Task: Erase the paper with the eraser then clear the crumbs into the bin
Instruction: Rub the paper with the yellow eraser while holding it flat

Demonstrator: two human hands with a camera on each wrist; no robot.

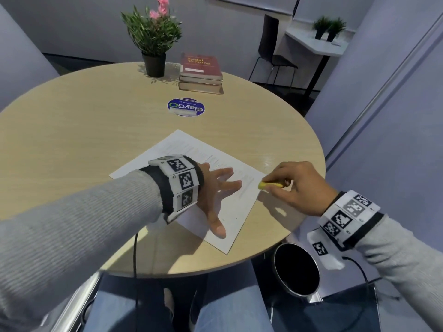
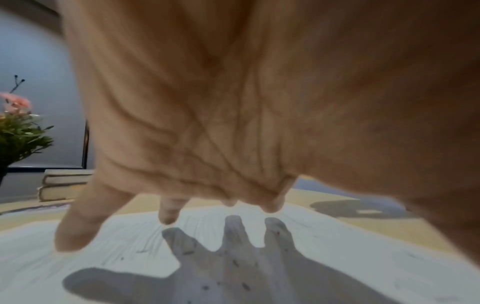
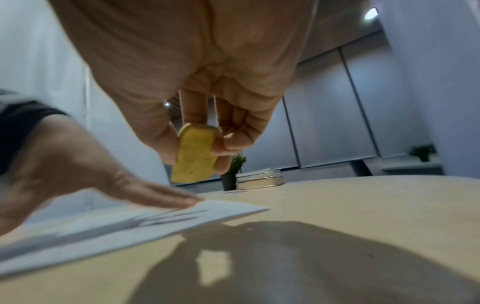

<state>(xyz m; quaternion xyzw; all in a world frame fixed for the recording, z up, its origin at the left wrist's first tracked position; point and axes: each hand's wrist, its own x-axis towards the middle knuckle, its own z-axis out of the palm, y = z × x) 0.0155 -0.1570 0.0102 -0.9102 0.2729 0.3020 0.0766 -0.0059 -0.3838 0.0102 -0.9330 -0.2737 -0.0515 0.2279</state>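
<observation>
A white sheet of paper (image 1: 187, 152) with faint pencil lines lies askew on the round wooden table (image 1: 72, 130). My left hand (image 1: 215, 195) lies over the sheet with straight, spread fingers. In the left wrist view the fingertips (image 2: 75, 236) reach the paper (image 2: 389, 257), where several dark eraser crumbs (image 2: 245, 286) lie in the hand's shadow. My right hand (image 1: 294, 185) pinches a yellow eraser (image 1: 269, 185) just above the table beside the sheet's right corner. The right wrist view shows the eraser (image 3: 194, 156) between thumb and fingers, clear of the paper (image 3: 228, 214). A round metal bin (image 1: 297, 269) stands below the table's near right edge.
A potted plant with pink flowers (image 1: 153, 44) and a stack of books (image 1: 201, 73) stand at the table's far side. A blue round sticker (image 1: 185, 107) lies mid-table. A black chair (image 1: 273, 51) and a shelf with small plants (image 1: 328, 27) are behind.
</observation>
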